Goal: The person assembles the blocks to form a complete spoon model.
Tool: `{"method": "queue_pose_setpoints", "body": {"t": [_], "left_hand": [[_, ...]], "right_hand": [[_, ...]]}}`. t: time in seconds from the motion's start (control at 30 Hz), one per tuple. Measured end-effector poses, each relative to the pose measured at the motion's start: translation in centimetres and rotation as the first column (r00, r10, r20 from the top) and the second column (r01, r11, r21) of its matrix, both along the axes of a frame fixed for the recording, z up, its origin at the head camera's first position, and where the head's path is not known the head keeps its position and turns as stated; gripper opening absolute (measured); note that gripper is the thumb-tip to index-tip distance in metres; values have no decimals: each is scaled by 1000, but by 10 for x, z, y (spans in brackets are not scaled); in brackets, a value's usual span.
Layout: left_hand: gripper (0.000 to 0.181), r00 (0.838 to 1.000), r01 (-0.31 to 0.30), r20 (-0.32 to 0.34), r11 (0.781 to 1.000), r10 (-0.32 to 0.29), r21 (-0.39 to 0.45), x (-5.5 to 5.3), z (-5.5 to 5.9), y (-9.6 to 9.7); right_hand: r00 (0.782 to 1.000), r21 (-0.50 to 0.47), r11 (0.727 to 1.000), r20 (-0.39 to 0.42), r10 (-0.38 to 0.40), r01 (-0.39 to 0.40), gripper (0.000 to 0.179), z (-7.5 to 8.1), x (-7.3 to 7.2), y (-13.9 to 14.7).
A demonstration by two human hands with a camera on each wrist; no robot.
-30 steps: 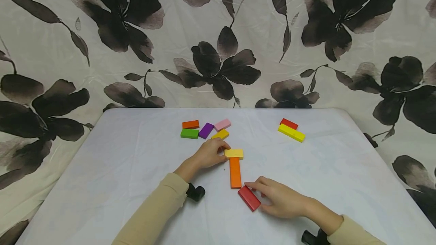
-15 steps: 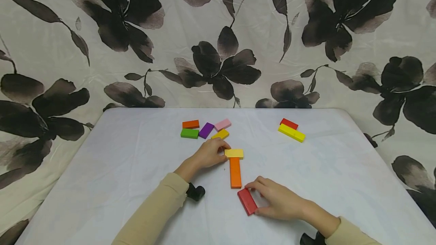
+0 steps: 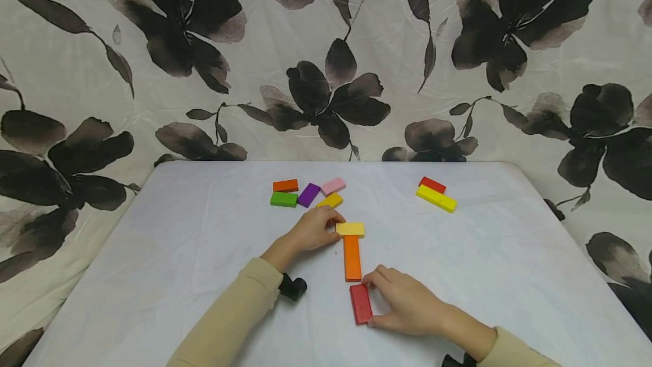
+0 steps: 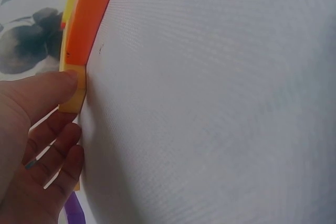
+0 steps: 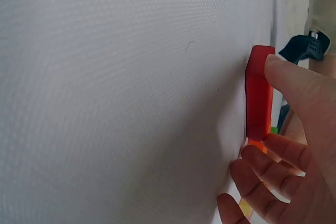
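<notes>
In the head view my left hand [image 3: 312, 232] pinches the left end of a light yellow block [image 3: 352, 230] between thumb and fingers. From that block's near side an orange block [image 3: 352, 259] extends toward me, forming a T with it. My right hand [image 3: 407, 302] holds a red block [image 3: 360, 306] by its two ends, lengthwise just below the orange one and roughly in line with it. In the right wrist view, the thumb presses one end of the red block [image 5: 258, 95] while the index finger touches the other.
Behind the left hand lie a short orange block [image 3: 285, 186], a green block [image 3: 283, 200], a purple block [image 3: 308, 195], a pink block [image 3: 333, 186] and a yellow block [image 3: 329, 201]. At the back right a red block [image 3: 432, 184] touches a long yellow block [image 3: 436, 199].
My right hand has turned the red block from a slant to nearly upright in the head view and shifted it left, below the orange block. The left hand stays at the light yellow block.
</notes>
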State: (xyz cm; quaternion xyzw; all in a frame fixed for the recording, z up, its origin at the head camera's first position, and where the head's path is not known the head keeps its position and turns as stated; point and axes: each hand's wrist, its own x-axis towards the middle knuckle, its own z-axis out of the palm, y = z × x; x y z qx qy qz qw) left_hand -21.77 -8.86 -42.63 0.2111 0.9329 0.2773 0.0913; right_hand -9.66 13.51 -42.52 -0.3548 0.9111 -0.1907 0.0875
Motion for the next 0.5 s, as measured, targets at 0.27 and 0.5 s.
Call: {"method": "queue_pose_setpoints", "body": {"t": [0.27, 0.5], "left_hand": [[28, 1000, -3, 0, 1000, 3, 9, 0, 0, 0], [28, 1000, -3, 0, 1000, 3, 13, 0, 0, 0]], "right_hand": [[999, 8, 1000, -31, -21, 21, 55, -2, 1, -4], [997, 12, 999, -62, -41, 42, 56, -3, 1, -8]]}}
